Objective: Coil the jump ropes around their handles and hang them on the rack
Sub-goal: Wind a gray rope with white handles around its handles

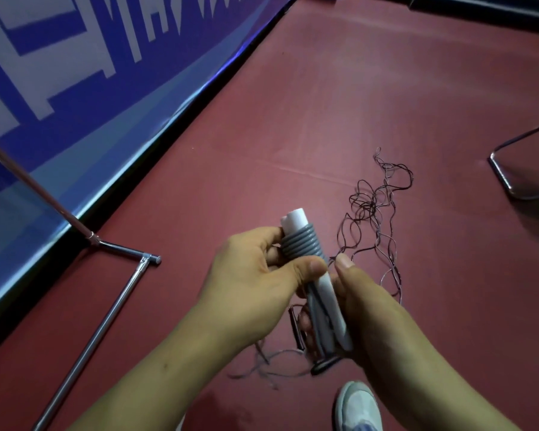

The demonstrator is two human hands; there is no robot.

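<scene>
Red floor (324, 104), blue-and-white banner (75, 73) alongside

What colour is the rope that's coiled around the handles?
Grey. The coiled rope wraps white handles; it shows best in the head view.

Large white characters on blue banner (175, 66), cropped, unreadable; no other text legible.
</scene>
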